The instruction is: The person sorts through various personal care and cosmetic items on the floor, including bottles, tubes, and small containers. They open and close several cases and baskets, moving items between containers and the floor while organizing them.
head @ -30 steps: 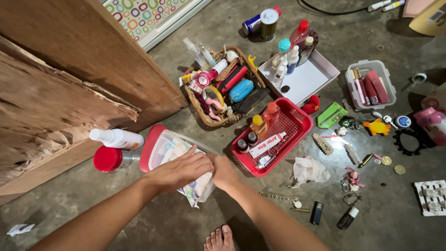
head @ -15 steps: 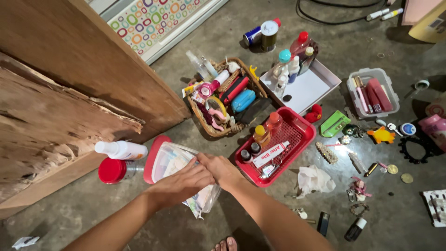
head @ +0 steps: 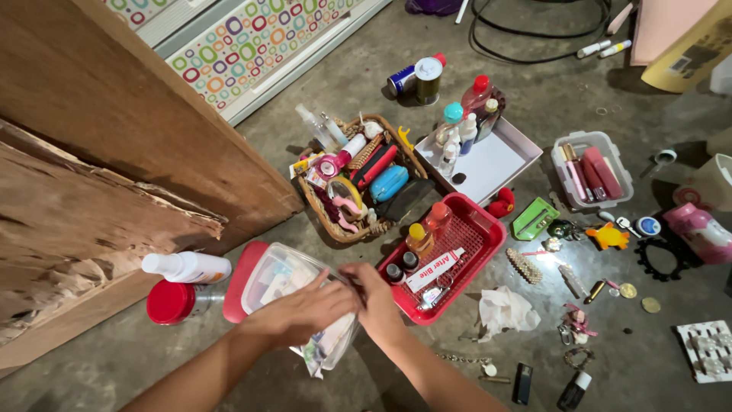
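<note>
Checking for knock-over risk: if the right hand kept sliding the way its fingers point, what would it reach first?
The right hand points up-left over the clear bag, so it would likely meet the clear red-lidded container first; depth is unclear.

Your left hand covers the near part of the clear plastic container, so you cannot see what the fingers touch there. Your right hand hides the container's near corner, and its grip is not readable. The packets inside the container are too blurred to tell apart. The pink bottle is partly cut off by the right edge. The small metal pieces on the floor are too small to identify.
</note>
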